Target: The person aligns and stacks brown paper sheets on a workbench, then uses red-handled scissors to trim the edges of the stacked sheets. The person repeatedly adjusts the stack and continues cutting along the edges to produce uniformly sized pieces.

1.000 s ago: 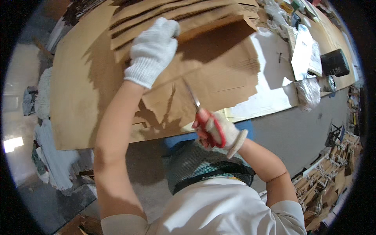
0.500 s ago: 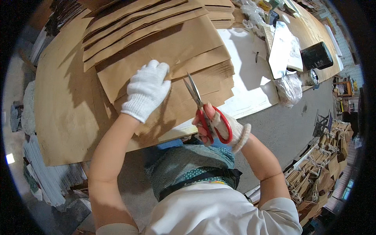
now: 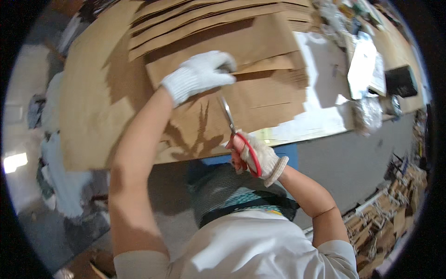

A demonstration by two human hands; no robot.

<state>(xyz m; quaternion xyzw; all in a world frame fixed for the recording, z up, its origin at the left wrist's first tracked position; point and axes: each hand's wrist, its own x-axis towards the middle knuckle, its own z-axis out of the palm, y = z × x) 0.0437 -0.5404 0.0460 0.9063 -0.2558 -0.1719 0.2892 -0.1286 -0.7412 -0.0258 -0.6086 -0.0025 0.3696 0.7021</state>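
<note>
1. Red-handled metal scissors (image 3: 231, 122) sit in the person's right hand, blades above the near part of a layered stack of flat brown paper (image 3: 272, 93).
2. Their long axis slants steeply from lower right to upper left; the tips point away from the body, just short of the left hand, with the handle loops toward the person.
3. The right hand (image 3: 262, 156), in a cream knitted glove with bare fingertips, has its fingers wrapped around the handles.
4. The left hand (image 3: 200, 72), in a white knitted glove, is over the paper, thumb and fingers parted beside a loose edge; whether they pinch it, I cannot tell.
5. That edge runs rightward, rising slightly.
6. Beneath is a pale wooden tabletop (image 3: 86, 125), with a white sheet (image 3: 325, 118) showing right of the stack.
</note>
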